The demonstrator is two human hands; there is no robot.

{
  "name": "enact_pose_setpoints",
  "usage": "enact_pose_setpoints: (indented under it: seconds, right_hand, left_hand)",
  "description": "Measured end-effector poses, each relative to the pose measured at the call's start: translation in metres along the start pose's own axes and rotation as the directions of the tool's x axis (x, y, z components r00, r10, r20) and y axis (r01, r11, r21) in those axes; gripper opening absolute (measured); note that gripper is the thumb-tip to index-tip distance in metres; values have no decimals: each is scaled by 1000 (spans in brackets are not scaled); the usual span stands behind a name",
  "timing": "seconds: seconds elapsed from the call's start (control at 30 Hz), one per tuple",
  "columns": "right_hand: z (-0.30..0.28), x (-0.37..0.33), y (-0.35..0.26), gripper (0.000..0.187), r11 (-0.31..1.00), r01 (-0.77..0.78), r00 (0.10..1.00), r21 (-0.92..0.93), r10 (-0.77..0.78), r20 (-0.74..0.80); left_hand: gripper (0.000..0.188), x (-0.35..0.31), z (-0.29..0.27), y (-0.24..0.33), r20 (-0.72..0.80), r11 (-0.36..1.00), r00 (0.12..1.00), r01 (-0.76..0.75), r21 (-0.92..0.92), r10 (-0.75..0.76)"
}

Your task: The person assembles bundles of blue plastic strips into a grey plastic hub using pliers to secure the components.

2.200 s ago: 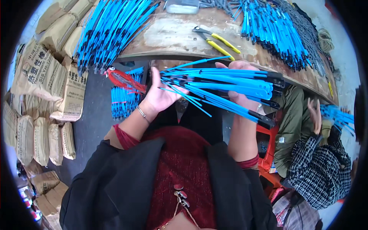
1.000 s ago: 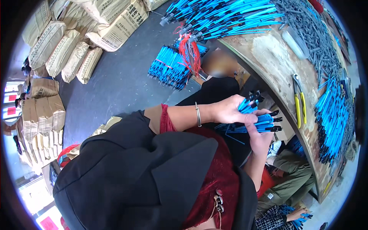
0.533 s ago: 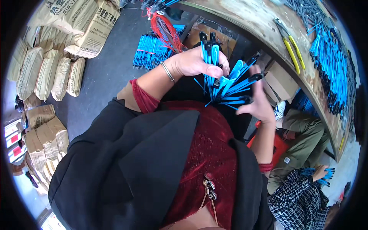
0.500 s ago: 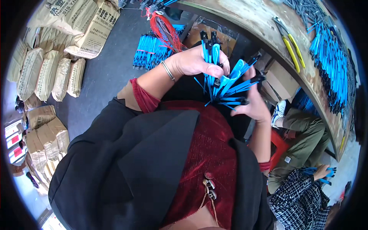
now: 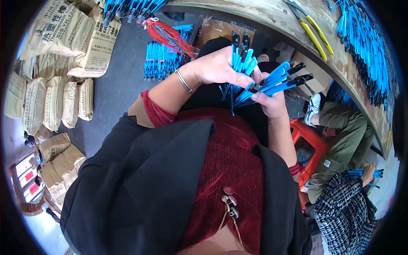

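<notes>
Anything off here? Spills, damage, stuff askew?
No obvious spill or damage. Two untidy spots: red strands dangle by the table edge at upper left, and the held blue strips fan out unevenly instead of lying parallel.

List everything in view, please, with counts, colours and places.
Wooden table: one, brown, upper right
Held strips: many, blue, black ends, centre
Strip piles: several, blue, table and floor
String bunch: one, red, upper left
Pliers: one, yellow-handled, on table
Paper sacks: many, tan, left
Cardboard box: at least one, brown, under table
Plastic seat: one, red, right
Co-worker: one, in olive trousers, right
Bracelet: one, silver, left wrist
Left hand: one, bare, centre
Right hand: one, bare, centre
</notes>
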State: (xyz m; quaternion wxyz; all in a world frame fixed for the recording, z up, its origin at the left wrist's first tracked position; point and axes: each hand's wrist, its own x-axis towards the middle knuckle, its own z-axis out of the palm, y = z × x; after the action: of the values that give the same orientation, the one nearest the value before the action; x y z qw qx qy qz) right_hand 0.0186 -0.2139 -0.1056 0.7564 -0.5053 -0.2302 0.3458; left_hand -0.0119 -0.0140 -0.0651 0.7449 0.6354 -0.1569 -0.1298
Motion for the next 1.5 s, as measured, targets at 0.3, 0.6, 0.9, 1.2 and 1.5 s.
enact_pose_setpoints:
  seconds: [0.3,0.6,0.9,1.2,1.5]
  right_hand:
    - [32,-6,-7,22,982,-64,887,-177,-25,-460]
    - [22,9,-23,24,958,96,985,-270,-130,-115]
    - [-20,14,-35,20,967,145,985,-211,-160,-56]
    - [-38,10,-42,22,973,125,989,-196,-138,-55]
    - [-48,5,-43,29,897,280,933,-343,-339,-123]
  left_hand:
    - [6,2,12,6,-268,998,962,55,22,-47]
    - [13,-1,27,34,-280,997,958,70,38,-56]
    - [68,54,-42,94,376,918,925,-190,347,49]
    - [61,290,-59,113,229,163,927,-285,945,296]
    - [38,375,-80,34,342,-383,932,-275,882,117]
